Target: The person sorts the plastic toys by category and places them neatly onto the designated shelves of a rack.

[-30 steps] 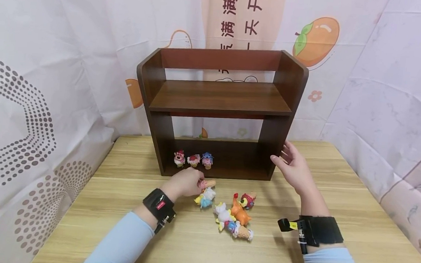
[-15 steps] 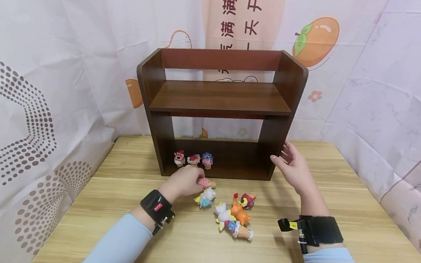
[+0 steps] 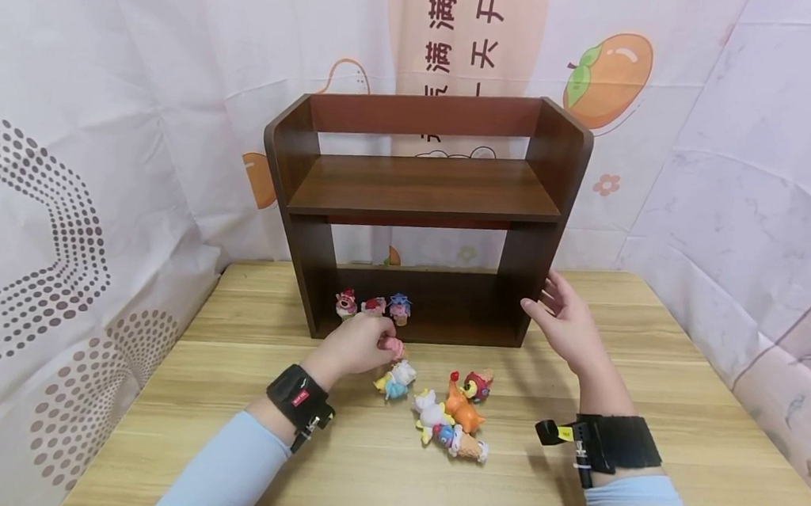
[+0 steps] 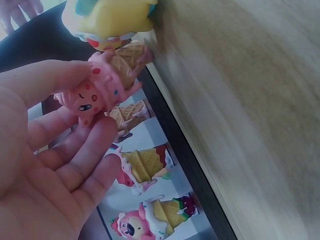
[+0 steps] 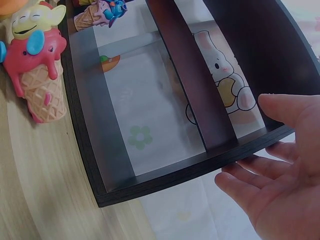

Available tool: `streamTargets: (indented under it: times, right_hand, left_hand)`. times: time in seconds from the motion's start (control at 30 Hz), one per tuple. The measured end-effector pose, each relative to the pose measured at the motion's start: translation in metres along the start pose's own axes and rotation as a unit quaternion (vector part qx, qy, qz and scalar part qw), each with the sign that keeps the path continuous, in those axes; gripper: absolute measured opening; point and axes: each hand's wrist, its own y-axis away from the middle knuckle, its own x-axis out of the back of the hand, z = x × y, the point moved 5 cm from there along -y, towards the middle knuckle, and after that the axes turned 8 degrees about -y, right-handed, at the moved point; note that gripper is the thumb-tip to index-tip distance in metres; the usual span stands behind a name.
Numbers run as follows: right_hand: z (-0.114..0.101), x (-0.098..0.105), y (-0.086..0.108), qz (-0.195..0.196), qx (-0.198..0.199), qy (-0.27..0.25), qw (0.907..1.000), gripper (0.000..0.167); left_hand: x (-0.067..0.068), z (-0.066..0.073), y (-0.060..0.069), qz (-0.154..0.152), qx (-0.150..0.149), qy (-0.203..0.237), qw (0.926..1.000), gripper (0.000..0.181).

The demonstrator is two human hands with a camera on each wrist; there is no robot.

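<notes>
My left hand [image 3: 355,347] pinches a pink ice-cream cone figurine [image 4: 102,85] between thumb and fingertips, just before the lower front edge of the brown wooden shelf [image 3: 425,187]. In the left wrist view its winking pink face points toward the fingers and the waffle cone away. Three cone figurines stand on the lower board, among them a pink bear figurine [image 3: 346,304] and a blue-topped figurine [image 3: 400,306]. My right hand [image 3: 567,325] holds the shelf's right side panel, thumb at its front edge and fingers along its outer face; some fingertips are hidden.
Near my left hand a white, yellow and blue figurine [image 3: 397,381] lies on the wooden table [image 3: 331,469]. Farther right lie an orange figurine [image 3: 463,408], a red cone figurine [image 3: 478,386], a white figurine [image 3: 430,410] and another cone figurine [image 3: 465,445].
My left hand has lifted slightly toward the shelf, and the pink cone figurine has turned, its cone no longer sticking out to the right. My right hand has stayed in place.
</notes>
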Motion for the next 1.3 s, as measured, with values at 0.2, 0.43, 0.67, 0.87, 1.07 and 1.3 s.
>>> streamTargets:
  times: [0.2,0.43,0.67,0.87,1.07,1.3]
  right_hand:
    - [0.000,0.000,0.000,-0.001,0.002,-0.001,1.0000,0.078]
    - [-0.001,0.000,0.000,-0.004,0.003,-0.003,1.0000,0.078]
    - [0.000,0.000,-0.001,-0.006,0.005,-0.002,1.0000,0.077]
    - [-0.001,0.000,-0.001,-0.005,0.010,-0.001,0.9999,0.077]
    - [0.000,0.000,0.000,-0.003,0.011,-0.004,0.9999,0.076]
    - [-0.001,0.000,0.001,0.000,0.005,-0.007,1.0000,0.077]
  left_hand:
    - [0.004,-0.001,0.000,0.010,0.001,0.016,0.9998,0.012]
    - [0.013,-0.002,-0.001,0.012,0.008,0.047,0.9988,0.013]
    - [0.028,0.002,0.000,0.025,0.005,0.063,0.9977,0.009]
    - [0.042,0.004,0.004,0.052,0.004,0.063,0.9967,0.012]
    - [0.057,0.007,0.006,0.089,-0.007,0.052,0.9946,0.012]
    - [0.072,0.014,0.005,0.109,-0.029,0.057,0.9920,0.013]
